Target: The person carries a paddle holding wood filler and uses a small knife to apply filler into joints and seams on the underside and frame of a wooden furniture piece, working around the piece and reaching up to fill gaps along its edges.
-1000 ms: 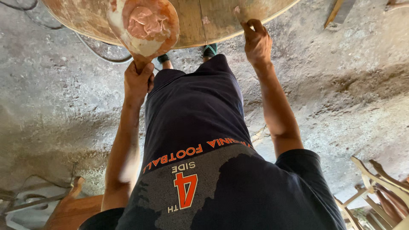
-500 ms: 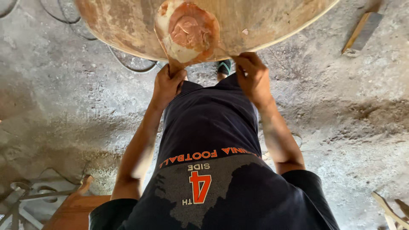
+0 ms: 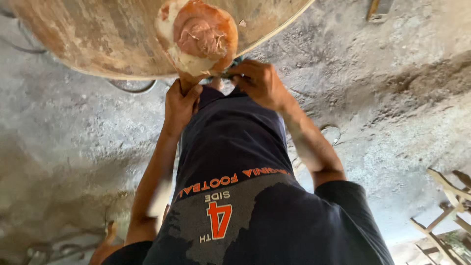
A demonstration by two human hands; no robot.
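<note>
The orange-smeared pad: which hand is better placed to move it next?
Probably left: the left hand grips the pad by its stem, while the right hand is busy at the round board rim.

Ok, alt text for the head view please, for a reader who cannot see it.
Seen from above, a person's left hand grips the handle of an orange, paste-smeared trowel while the right hand touches beside its base, below a large round rusty-brown slab. Rough grey concrete floor lies beneath.
</note>
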